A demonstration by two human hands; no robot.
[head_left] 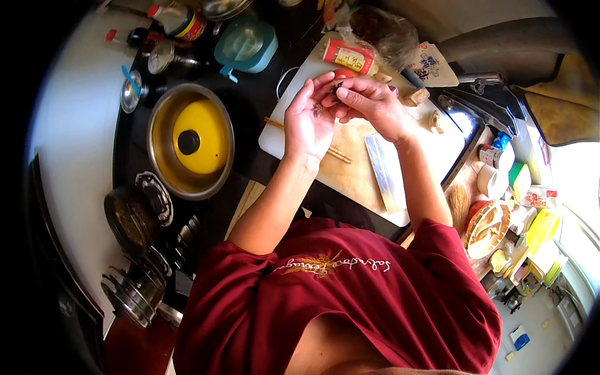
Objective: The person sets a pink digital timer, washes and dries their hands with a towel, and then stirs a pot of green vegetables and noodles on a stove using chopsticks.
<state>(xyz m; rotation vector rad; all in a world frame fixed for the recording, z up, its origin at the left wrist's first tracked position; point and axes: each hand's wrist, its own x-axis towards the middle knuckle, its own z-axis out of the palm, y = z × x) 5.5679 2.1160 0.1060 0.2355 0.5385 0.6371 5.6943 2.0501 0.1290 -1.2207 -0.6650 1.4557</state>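
My left hand (309,119) is held palm up and cupped above the cutting board (281,140), with small dark pieces (317,110) lying in its palm. My right hand (381,112) meets it at the fingertips, thumb and fingers pinched together at a dark, dried-looking bit (336,91). What kind of bits these are is too small to tell. Beneath my right wrist a broad-bladed cleaver (382,164) lies on the board. A pair of chopsticks (337,154) runs under my left wrist. Knobbly tan pieces like ginger (435,122) rest to the right.
A red-labelled container (349,56) and a clear plastic bag (390,37) stand beyond my hands. On the left are a steel pot (156,169) with a yellow disc inside, a teal container (253,50) and sauce bottles (178,22). A basket (487,228) sits at right.
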